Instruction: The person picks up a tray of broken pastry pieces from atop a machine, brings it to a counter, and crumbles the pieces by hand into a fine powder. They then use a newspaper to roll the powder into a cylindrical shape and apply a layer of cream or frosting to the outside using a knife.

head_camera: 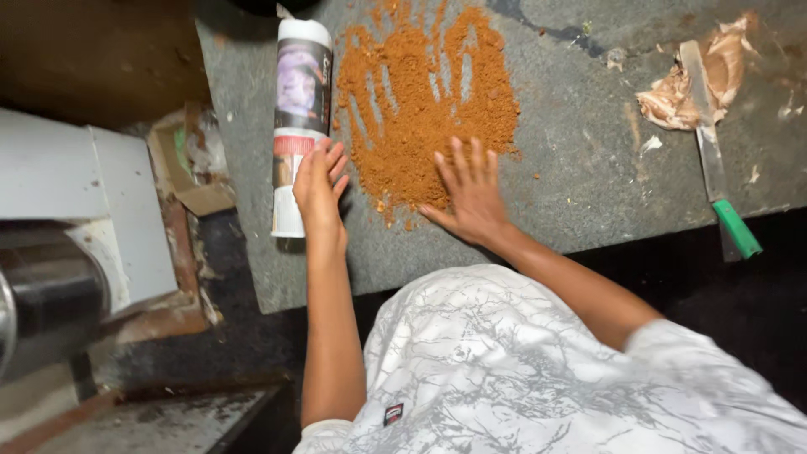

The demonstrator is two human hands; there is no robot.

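Orange-brown powder [424, 105] | right hand [471, 192] flat, fingers spread | left hand [319, 181] on roll [300, 118]

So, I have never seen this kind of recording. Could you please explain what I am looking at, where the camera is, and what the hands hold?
There is no machine doing the work here: a person works with two bare hands. The single picture comes from a camera worn on the person's head, looking down, so you see the arms and a white patterned shirt from above.

The surface is a grey stone slab. On it lies a spread of orange-brown powder with finger tracks through it. The right hand lies flat, fingers spread, on the powder's near edge. The left hand rests on a white printed roll lying beside the powder. Neither hand grips anything.

To the far right are a pale paste-like lump and a knife with a green handle lying across it.
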